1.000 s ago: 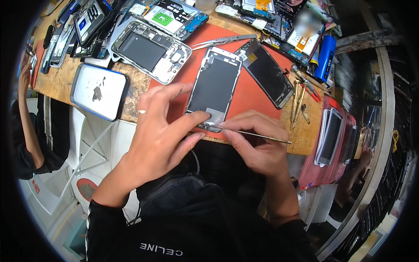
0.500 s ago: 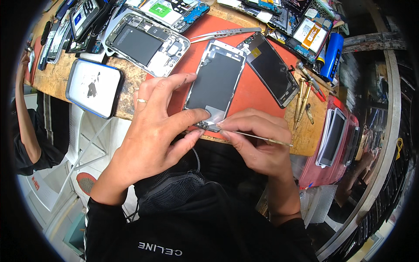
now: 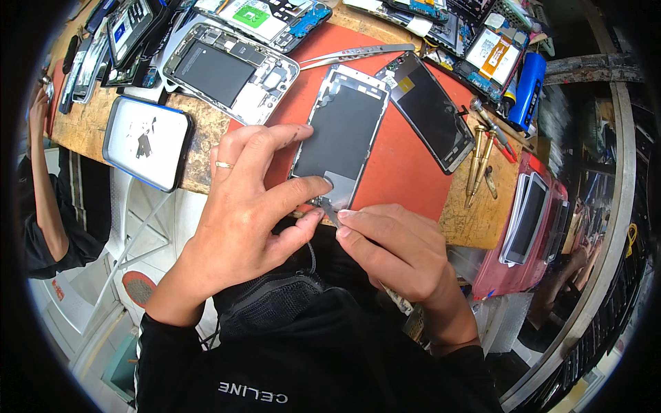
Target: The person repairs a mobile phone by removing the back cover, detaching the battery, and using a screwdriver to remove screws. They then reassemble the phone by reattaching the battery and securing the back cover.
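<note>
Your left hand lies over the near end of a stripped phone frame, a silver-edged rectangle with a dark inner panel. The fingers are spread and partly curled. The thumb and forefinger press onto the frame's lower edge, and a ring shows on one finger.

Your right hand sits just to the right of the left and nearer your body, fingers curled closed around a thin metal pry tool. The tool's tip meets the frame's bottom edge, right beside your left thumb.

The frame lies straight ahead of both hands, its long axis running away from you and leaning slightly right. Its near end rests at the front edge of the red work mat, which lies on a wooden bench. Both hands touch that near end; the left covers more of it.

Room to move is tight. A detached dark screen panel lies just right of the frame, angled the other way. Long tweezers lie just beyond the frame's far end. An opened phone body lies to the left, and a white tablet-like slab with a dark rim overhangs the bench edge further left. Brass-handled screwdrivers lie further right. Below the frame's near end the bench drops away to your lap.
</note>
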The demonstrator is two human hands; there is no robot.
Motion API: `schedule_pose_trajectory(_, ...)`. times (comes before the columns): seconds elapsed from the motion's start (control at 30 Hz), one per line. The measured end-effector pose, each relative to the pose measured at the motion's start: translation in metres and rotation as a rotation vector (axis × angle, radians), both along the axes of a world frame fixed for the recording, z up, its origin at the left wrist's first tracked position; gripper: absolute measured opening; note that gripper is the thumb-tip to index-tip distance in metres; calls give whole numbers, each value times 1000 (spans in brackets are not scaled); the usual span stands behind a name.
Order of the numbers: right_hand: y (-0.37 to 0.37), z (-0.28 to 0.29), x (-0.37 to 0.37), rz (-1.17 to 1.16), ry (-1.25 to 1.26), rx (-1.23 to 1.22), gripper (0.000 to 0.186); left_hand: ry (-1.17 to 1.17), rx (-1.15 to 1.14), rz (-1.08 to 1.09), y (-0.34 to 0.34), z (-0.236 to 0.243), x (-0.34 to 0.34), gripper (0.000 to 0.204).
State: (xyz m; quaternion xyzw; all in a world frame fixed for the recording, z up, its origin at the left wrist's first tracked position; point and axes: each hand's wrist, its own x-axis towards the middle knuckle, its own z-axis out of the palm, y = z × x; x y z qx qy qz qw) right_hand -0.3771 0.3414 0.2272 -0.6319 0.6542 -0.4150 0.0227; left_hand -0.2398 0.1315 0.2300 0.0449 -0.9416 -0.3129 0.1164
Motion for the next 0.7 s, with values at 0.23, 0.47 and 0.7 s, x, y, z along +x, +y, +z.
schedule_pose_trajectory(0.23, -3, -7, -10, -11, -253, 1, 20, -1, 7, -9, 0, 1, 0, 32)
schedule_pose_trajectory(0.47, 0, -5, -3, 15, 8, -27, 18, -8, 22, -33, 1, 2, 0, 28)
schedule_pose_trajectory(0.7, 0, -9, 0, 19, 157, -74, 19, -52, 29, -42, 0, 5, -1, 27)
